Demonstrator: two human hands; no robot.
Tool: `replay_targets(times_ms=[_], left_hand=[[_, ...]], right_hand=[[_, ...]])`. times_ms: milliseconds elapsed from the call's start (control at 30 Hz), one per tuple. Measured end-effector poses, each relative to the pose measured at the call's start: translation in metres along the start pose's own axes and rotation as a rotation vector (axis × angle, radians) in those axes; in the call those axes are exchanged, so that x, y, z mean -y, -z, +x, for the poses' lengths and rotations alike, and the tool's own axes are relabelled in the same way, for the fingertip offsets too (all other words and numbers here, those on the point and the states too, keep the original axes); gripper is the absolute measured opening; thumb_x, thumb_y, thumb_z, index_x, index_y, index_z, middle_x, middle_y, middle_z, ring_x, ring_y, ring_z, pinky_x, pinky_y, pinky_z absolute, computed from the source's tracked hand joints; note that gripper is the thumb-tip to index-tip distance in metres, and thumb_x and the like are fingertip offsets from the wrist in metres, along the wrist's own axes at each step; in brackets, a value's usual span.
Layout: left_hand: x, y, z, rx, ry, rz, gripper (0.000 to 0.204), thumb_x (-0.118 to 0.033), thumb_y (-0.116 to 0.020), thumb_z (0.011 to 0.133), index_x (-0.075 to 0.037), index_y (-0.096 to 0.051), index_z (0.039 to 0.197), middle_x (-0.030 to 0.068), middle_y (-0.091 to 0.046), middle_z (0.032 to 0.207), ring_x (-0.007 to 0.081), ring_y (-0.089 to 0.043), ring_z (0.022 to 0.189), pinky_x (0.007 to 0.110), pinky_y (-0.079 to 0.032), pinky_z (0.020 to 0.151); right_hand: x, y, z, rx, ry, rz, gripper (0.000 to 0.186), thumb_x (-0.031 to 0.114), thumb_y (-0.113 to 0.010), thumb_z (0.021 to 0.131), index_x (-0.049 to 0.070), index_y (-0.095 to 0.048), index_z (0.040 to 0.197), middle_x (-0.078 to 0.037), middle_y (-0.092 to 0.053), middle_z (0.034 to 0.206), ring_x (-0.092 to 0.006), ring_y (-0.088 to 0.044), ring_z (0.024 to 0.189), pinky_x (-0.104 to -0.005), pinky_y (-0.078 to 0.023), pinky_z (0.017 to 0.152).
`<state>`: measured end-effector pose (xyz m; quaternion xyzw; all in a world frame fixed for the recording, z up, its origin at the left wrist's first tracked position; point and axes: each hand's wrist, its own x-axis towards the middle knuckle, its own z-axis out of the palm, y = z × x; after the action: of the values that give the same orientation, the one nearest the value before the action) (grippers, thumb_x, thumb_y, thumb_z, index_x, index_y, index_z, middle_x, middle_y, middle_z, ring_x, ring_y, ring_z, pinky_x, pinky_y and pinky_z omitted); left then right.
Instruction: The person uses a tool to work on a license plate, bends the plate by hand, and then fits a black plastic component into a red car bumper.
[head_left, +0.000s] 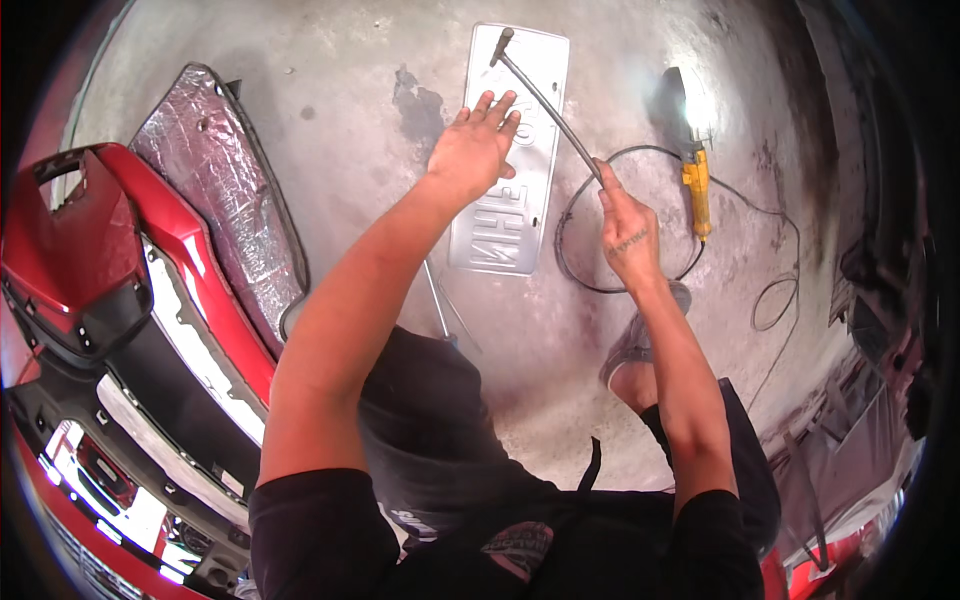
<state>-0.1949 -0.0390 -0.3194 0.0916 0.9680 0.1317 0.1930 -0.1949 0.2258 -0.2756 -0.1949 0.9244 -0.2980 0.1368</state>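
A silver licence plate with raised characters lies flat on the concrete floor in front of me, its long side running away from me. My left hand rests over its left part, palm down and fingers spread. Gripped in my right hand is a hammer with a long, thin metal handle. The hammer's small dark head is over the far end of the plate, beyond my left fingertips. Whether it touches the metal I cannot tell.
A work lamp with a yellow handle shines at the right, its black cable looped beside the plate. Near my left knee lies a thin metal rod. Red body panels and a foil-faced panel fill the left side.
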Motion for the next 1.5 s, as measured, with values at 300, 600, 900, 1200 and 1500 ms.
replay_targets(times_ms=[300, 600, 900, 1200, 1500], left_hand=[[-0.008, 0.003, -0.002, 0.011, 0.006, 0.127, 0.080, -0.035, -0.071, 0.095, -0.005, -0.035, 0.160, 0.0112, -0.018, 0.173, 0.0325, -0.022, 0.158, 0.048, -0.030, 0.126], [-0.013, -0.011, -0.043, 0.080, -0.035, 0.196, 0.069, -0.028, -0.059, 0.103, -0.002, -0.030, 0.161, 0.0139, -0.016, 0.173, 0.0339, -0.018, 0.159, 0.053, -0.025, 0.126], [-0.005, -0.013, -0.042, 0.067, -0.032, 0.066, 0.074, -0.031, -0.063, 0.101, -0.008, -0.028, 0.163, 0.0080, -0.013, 0.174, 0.0281, -0.014, 0.160, 0.051, -0.020, 0.129], [-0.004, 0.015, -0.040, -0.058, 0.152, -0.148, 0.066, -0.019, -0.077, 0.089, -0.007, -0.051, 0.149, 0.0174, -0.034, 0.164, 0.0320, -0.033, 0.152, 0.046, -0.039, 0.118], [0.013, -0.009, -0.022, -0.296, 0.401, -0.672, 0.060, -0.009, -0.077, 0.082, -0.004, -0.060, 0.140, 0.0220, -0.068, 0.113, 0.0386, -0.067, 0.102, 0.043, -0.055, 0.091]], right_hand=[[0.013, 0.008, 0.003, -0.015, -0.124, 0.081, 0.040, 0.006, -0.055, 0.103, 0.007, -0.059, 0.143, -0.029, -0.060, 0.077, -0.0321, -0.054, 0.054, -0.0404, -0.048, 0.060], [-0.008, 0.012, -0.061, -0.129, -0.121, 0.126, 0.045, 0.004, -0.054, 0.101, 0.014, -0.059, 0.145, -0.027, -0.059, 0.082, -0.0379, -0.060, 0.068, -0.0408, -0.052, 0.071], [0.023, 0.006, -0.047, -0.041, -0.216, 0.097, 0.045, 0.005, -0.056, 0.100, 0.016, -0.060, 0.144, -0.026, -0.063, 0.086, -0.0425, -0.063, 0.076, -0.0424, -0.051, 0.073], [0.000, 0.016, -0.093, -0.104, -0.317, 0.091, 0.044, 0.007, -0.055, 0.101, 0.014, -0.059, 0.144, -0.026, -0.060, 0.078, -0.0429, -0.060, 0.069, -0.0438, -0.050, 0.068], [-0.006, -0.014, -0.148, -0.192, -0.393, 0.220, 0.040, 0.010, -0.055, 0.103, 0.002, -0.058, 0.143, -0.023, -0.055, 0.072, -0.0294, -0.055, 0.059, -0.0380, -0.049, 0.063]])
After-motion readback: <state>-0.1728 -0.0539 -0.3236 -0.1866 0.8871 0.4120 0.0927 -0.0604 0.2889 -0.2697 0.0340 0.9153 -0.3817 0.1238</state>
